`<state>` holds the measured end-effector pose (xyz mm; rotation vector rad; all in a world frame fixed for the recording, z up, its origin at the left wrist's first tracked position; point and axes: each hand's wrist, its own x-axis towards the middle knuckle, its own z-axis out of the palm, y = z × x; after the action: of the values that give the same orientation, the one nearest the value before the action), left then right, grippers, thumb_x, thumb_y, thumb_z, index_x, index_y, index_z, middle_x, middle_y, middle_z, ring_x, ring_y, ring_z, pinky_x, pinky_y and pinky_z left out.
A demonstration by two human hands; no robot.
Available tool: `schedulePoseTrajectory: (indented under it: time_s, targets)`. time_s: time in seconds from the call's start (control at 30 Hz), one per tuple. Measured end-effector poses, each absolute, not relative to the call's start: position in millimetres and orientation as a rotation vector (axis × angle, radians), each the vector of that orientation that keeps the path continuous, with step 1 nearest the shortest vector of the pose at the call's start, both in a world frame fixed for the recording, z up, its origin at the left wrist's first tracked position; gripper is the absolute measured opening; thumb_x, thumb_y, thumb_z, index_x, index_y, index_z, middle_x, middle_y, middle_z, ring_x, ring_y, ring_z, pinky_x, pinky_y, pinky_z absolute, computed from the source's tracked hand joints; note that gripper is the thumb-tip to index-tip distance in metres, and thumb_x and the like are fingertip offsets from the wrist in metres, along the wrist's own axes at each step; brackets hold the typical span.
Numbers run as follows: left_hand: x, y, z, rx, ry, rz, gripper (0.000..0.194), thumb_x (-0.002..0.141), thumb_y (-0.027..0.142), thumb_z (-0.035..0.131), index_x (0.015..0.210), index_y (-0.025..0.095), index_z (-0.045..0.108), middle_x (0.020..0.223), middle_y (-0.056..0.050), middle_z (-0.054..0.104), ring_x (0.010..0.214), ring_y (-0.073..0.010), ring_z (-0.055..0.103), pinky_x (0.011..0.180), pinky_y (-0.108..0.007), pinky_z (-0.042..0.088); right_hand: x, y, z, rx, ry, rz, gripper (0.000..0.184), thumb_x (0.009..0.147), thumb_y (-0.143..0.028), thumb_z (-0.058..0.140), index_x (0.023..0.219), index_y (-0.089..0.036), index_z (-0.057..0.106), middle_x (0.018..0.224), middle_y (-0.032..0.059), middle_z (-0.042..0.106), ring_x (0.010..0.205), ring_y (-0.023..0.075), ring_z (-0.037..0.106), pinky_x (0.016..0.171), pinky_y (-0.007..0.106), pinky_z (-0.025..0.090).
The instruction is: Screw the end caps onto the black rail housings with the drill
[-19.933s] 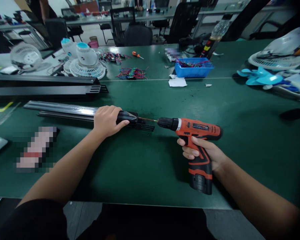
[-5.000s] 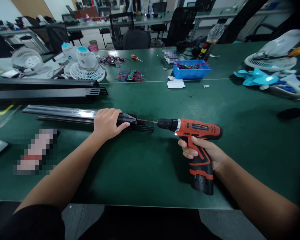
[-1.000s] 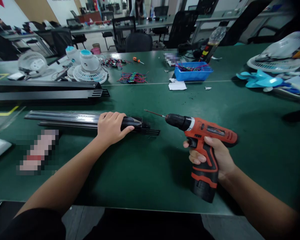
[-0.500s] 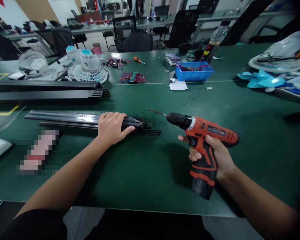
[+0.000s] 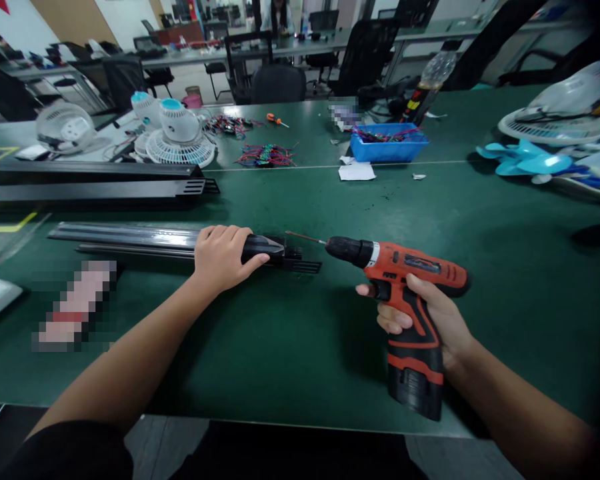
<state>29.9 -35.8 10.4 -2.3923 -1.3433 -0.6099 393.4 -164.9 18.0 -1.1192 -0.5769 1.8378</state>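
My right hand [image 5: 433, 313] is wrapped round the handle of an orange and black cordless drill [image 5: 405, 263], its index finger by the trigger. The drill's long thin bit [image 5: 305, 237] points left, its tip close to the end of a black metal profile [image 5: 130, 235]. Over that profile, near its right end, my left hand [image 5: 225, 257] is closed, with the thumb stretched to the right along it. A thinner slotted black strip [image 5: 303, 266] lies beneath and in front of the profile. What the palm covers is hidden.
More black profiles [image 5: 90, 190] lie at the left. Small fans [image 5: 180, 133], wired circuit boards [image 5: 266, 155], an orange screwdriver [image 5: 278, 121] and a blue bin [image 5: 389, 148] of wires stand farther back. Light-blue fan blades [image 5: 525, 159] lie at right, a blurred-out item [image 5: 77, 303] at near left.
My right hand has tilted the drill and moved it slightly left, so its bit tip is lower and nearer the profile's end. My left hand has stayed on the profile.
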Motion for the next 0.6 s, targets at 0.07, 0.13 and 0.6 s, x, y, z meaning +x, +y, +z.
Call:
schedulePoseTrajectory:
  time_s: [0.07,0.13,0.6]
  targets:
    - [30,-36,11,-2.402,-1.350,-0.609,0.074,0.102,0.083,0.037,0.115,0.022,0.077,0.103,-0.014,0.081,0.097,-0.0363,0.072,0.093,-0.053,0.048,395,-163,18,-1.101,-0.560,1.878,0.055,0.082,-0.062,0.082,0.104,-0.012,0.084,0.049,-0.0030,0.045,0.049,0.0175,0.048,0.046,0.029,0.047]
    - [30,-36,11,-2.413,-1.366,-0.601,0.077,0.102,0.084,0.035,0.115,0.021,0.077,0.103,-0.015,0.081,0.097,-0.0369,0.072,0.093,-0.054,0.048,398,-161,18,-1.078,-0.565,1.902,0.055,0.081,-0.063,0.084,0.100,-0.011,0.084,0.049,-0.0035,0.043,0.049,0.0159,0.045,0.047,0.027,0.047]
    - [27,-33,10,-2.386,-1.336,-0.591,0.079,0.102,0.085,0.032,0.110,0.022,0.078,0.100,-0.014,0.081,0.093,-0.0342,0.072,0.088,-0.050,0.047,405,-162,24,-1.140,-0.516,1.929,0.040,0.087,-0.058,0.078,0.093,-0.018,0.078,0.053,-0.0012,0.052,0.048,0.0146,0.046,0.047,0.028,0.042]
